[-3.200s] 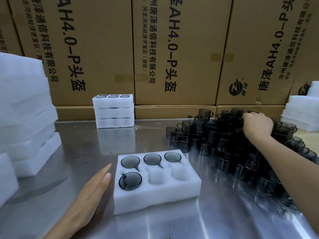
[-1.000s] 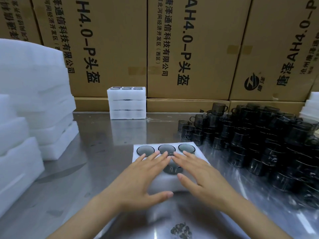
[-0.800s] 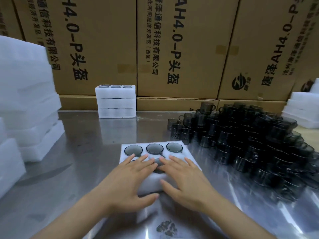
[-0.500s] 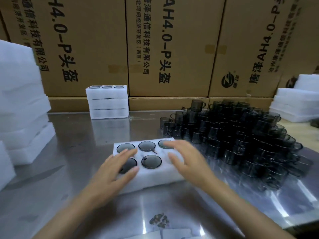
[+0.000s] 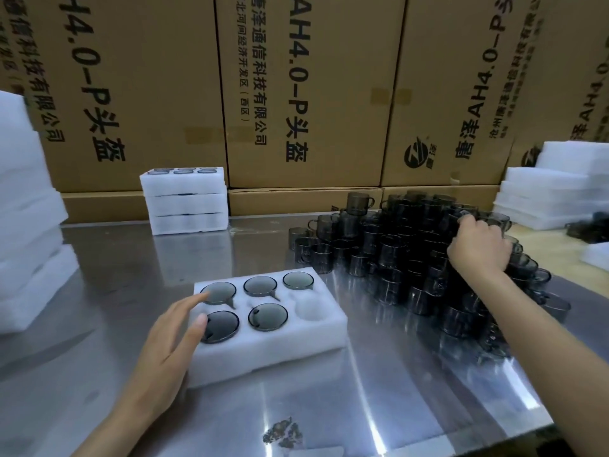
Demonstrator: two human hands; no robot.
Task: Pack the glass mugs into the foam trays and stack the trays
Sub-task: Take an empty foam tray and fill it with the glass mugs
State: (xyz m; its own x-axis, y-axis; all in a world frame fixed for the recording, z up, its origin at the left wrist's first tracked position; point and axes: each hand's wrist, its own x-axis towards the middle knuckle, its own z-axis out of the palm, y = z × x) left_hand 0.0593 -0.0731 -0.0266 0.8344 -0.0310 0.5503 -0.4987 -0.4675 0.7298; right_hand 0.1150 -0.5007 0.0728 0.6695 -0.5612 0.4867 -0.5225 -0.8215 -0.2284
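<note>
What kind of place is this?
Probably a packing room or warehouse: big printed cardboard boxes line the wall, a heap of glass mugs covers a steel table, and foam trays stand stacked.

5 mugs (image 5: 267, 317) in 1 tray (image 5: 270, 349), 1 slot (image 5: 309, 310) free; 3 trays (image 5: 186, 201) stacked

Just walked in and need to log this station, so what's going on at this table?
A person is packing smoked glass mugs into a white foam tray on a steel table. Five of its six pockets hold a mug; the near right pocket is empty. The left hand rests flat on the tray's left edge, while the right hand reaches into the mug pile. Three filled trays are stacked by the cartons.
</note>
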